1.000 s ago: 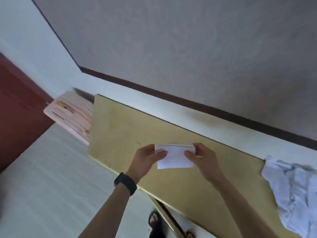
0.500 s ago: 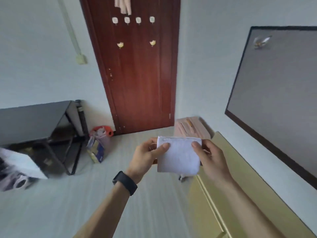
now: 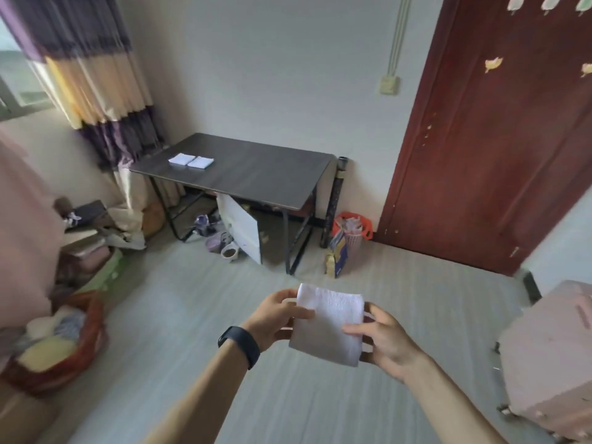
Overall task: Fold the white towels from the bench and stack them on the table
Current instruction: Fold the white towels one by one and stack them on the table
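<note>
Left hand (image 3: 275, 318): reaches forward from the lower middle of the view with the forearm angled up to the right. The thumb lies across the near face of the towel's left edge and the fingers are tucked behind it, so the hand pinches the cloth.
Right hand (image 3: 384, 341): comes in from the lower right. The thumb presses on the front of the towel's right side and the curled fingers are behind, gripping that edge.
Folded towel (image 3: 330, 325): a small white rectangle held in the air between both hands. It is slightly tilted, above the pale floor (image 3: 320, 405) and well apart from the table.
Left wrist: wears a black band (image 3: 239, 346).
Table (image 3: 256, 177): dark top, standing against the far wall to the left of the red-brown door (image 3: 496, 139).
Two folded towels (image 3: 191, 160): lie flat side by side near the table's far left corner. They are too small here to tell whether they touch.
</note>
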`<action>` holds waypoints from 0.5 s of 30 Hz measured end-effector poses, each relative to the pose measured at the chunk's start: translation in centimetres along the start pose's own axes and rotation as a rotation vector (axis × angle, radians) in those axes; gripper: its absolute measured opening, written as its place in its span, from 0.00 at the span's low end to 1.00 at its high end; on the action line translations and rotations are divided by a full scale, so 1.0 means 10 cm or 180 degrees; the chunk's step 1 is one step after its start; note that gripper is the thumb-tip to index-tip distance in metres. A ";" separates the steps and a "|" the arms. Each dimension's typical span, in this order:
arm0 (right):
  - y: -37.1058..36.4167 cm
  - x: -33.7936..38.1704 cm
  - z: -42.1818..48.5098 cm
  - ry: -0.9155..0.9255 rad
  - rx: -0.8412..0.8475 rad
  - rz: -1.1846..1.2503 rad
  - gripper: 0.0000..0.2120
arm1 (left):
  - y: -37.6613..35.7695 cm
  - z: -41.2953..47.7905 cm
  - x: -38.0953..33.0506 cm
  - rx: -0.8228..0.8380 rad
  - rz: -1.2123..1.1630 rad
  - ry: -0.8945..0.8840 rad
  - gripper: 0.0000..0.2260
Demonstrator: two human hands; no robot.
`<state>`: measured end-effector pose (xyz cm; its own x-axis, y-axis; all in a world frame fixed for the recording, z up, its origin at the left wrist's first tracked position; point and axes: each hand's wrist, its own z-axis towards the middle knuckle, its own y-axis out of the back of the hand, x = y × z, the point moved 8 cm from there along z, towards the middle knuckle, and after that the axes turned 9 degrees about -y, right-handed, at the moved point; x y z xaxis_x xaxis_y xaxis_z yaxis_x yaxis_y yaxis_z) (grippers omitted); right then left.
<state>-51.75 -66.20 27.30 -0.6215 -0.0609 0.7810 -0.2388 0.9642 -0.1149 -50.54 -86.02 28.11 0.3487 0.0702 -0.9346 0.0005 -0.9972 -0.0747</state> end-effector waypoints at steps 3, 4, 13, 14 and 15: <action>-0.54 0.16 0.49 -0.0022 0.0077 -0.0162 0.18 | 0.68 0.20 0.05 -0.0242 -0.0144 0.0064 0.18; -0.71 0.23 0.69 -0.0033 0.0128 -0.0209 0.17 | 0.91 0.29 0.06 -0.0336 -0.0176 0.0065 0.19; -2.13 1.26 2.53 -0.0096 0.0715 -0.0494 0.16 | 2.69 1.42 -0.35 -0.1229 -0.0440 -0.0028 0.17; -2.29 1.40 2.72 -0.0106 0.0776 -0.0530 0.16 | 2.88 1.55 -0.42 -0.1328 -0.0475 -0.0030 0.17; -2.43 1.53 2.91 -0.0117 0.0814 -0.0559 0.16 | 3.06 1.67 -0.48 -0.1415 -0.0506 -0.0022 0.17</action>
<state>-77.18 -98.12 24.18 -0.5796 -0.2346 0.7804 -0.5220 0.8423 -0.1345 -67.83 -116.48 24.47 0.3055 0.2215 -0.9260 0.4552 -0.8882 -0.0623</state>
